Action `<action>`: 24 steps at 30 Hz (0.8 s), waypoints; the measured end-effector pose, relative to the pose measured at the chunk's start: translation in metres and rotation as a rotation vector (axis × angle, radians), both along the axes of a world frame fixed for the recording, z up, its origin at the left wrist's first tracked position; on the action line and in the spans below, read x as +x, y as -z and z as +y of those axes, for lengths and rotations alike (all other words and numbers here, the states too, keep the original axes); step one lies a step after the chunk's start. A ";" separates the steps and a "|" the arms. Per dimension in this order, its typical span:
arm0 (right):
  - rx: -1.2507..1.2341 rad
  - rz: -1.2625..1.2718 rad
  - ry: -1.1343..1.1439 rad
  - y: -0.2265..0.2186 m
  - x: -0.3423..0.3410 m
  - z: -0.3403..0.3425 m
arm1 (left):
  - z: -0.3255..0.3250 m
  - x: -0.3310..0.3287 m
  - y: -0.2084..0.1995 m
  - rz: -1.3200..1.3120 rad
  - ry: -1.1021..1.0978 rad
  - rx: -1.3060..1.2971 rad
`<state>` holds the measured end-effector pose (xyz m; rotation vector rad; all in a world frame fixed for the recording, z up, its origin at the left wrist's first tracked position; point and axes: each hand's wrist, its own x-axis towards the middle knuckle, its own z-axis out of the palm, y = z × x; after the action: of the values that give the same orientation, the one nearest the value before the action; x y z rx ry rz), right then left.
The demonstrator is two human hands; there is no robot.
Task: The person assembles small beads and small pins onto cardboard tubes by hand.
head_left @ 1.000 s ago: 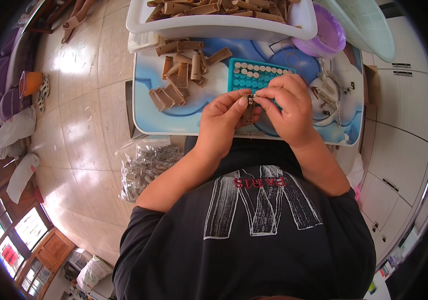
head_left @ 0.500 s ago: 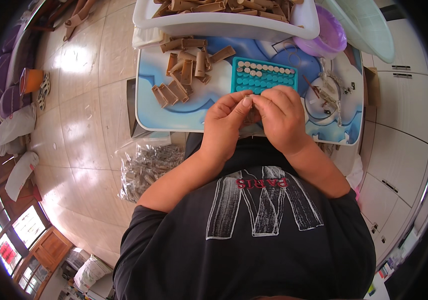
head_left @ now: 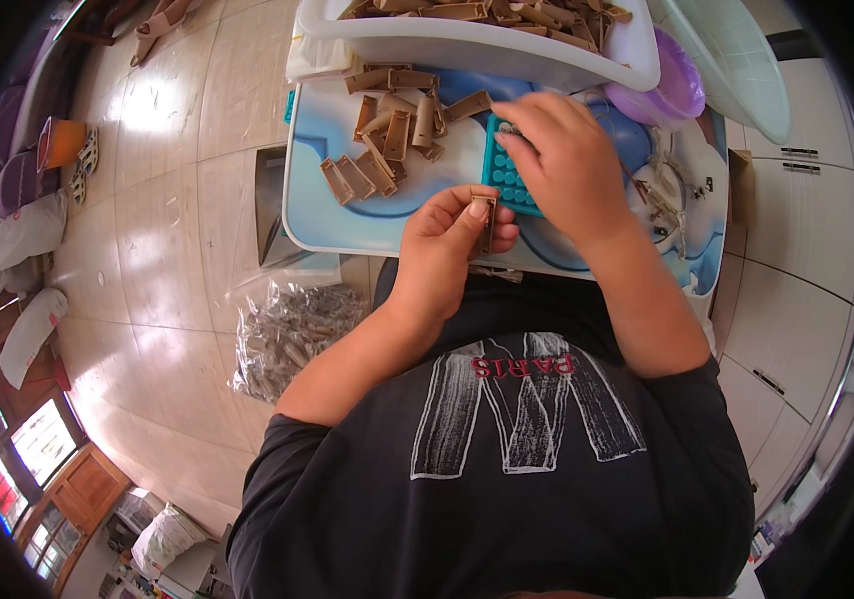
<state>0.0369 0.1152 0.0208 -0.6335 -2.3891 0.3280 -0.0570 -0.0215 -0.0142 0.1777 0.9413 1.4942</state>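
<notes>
My left hand (head_left: pixel 439 228) is closed around a small brown plastic casing (head_left: pixel 489 232), held upright over the table's near edge with the thumb pressed on its front. My right hand (head_left: pixel 574 160) hovers above the teal tray (head_left: pixel 516 187), thumb and index finger apart at its far left corner. Between those fingertips a few pale round discs (head_left: pixel 509 128) show in the tray; the hand hides most of the other compartments. Left of the tray lies a loose pile of similar brown casings (head_left: pixel 397 130), some on their sides, some standing.
A white bin (head_left: pixel 487 50) full of brown casings stands at the table's far edge. Beside it is a purple basin (head_left: pixel 671 85). Thin wires and small parts (head_left: pixel 661 190) lie on the blue patterned table (head_left: pixel 337 225) at right. A clear bag of greyish parts (head_left: pixel 292 334) rests at lower left.
My right hand has left the casing and moved up over the tray, its fingers parting. My left hand keeps the casing. The view has shifted slightly, so the table appears farther right.
</notes>
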 end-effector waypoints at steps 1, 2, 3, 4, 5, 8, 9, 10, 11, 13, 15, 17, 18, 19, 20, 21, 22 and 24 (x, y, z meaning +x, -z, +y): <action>0.050 -0.064 0.011 0.004 -0.008 0.006 | 0.001 0.000 -0.001 0.010 0.006 -0.007; 0.052 -0.065 0.012 0.008 -0.016 0.011 | 0.001 0.001 -0.003 0.020 0.012 -0.015; 0.074 -0.212 -0.004 0.011 -0.024 0.016 | 0.001 0.001 -0.005 0.020 0.012 -0.015; 0.097 -0.359 -0.020 0.014 -0.031 0.019 | 0.002 0.001 -0.006 0.011 0.015 -0.012; 0.097 -0.359 -0.019 0.018 -0.036 0.021 | 0.002 0.001 -0.007 0.001 0.018 -0.009; 0.156 -0.494 -0.017 0.024 -0.046 0.025 | 0.000 0.001 -0.007 -0.001 -0.008 -0.001; 0.182 -0.479 -0.022 0.024 -0.047 0.026 | -0.001 0.000 -0.007 0.001 -0.012 -0.003; 0.207 -0.464 -0.025 0.023 -0.047 0.027 | -0.001 0.000 -0.006 -0.015 -0.009 0.011; 0.207 -0.461 -0.026 0.021 -0.046 0.026 | -0.001 0.000 -0.006 -0.030 -0.004 0.025; 0.210 -0.382 0.010 0.019 -0.041 0.025 | 0.001 0.002 -0.009 -0.036 -0.004 0.000; 0.199 -0.247 0.019 0.019 -0.032 0.024 | 0.003 0.005 -0.012 -0.040 -0.002 -0.024; 0.190 -0.112 0.029 0.014 -0.017 0.023 | 0.004 0.007 -0.013 -0.058 -0.013 -0.025; 0.084 -0.029 0.030 0.007 -0.006 0.019 | 0.003 0.007 -0.013 -0.058 -0.013 -0.024; -0.023 0.055 0.032 0.003 0.006 0.013 | 0.002 0.007 -0.012 -0.053 -0.008 -0.020; -0.023 0.056 0.033 0.001 0.019 0.008 | 0.001 0.007 -0.011 -0.048 -0.004 -0.016; -0.145 0.165 0.073 -0.003 0.035 0.002 | 0.001 0.009 -0.012 -0.051 0.002 -0.012; -0.269 0.275 0.113 -0.005 0.052 -0.002 | 0.001 0.010 -0.012 -0.059 0.008 -0.011; -0.397 0.361 0.188 0.008 0.088 -0.009 | 0.002 0.015 -0.013 -0.069 0.020 -0.008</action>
<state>0.1247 0.1061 0.0129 -0.8859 -1.9154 0.7754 -0.0424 -0.0194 -0.0013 0.1288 0.8876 1.4685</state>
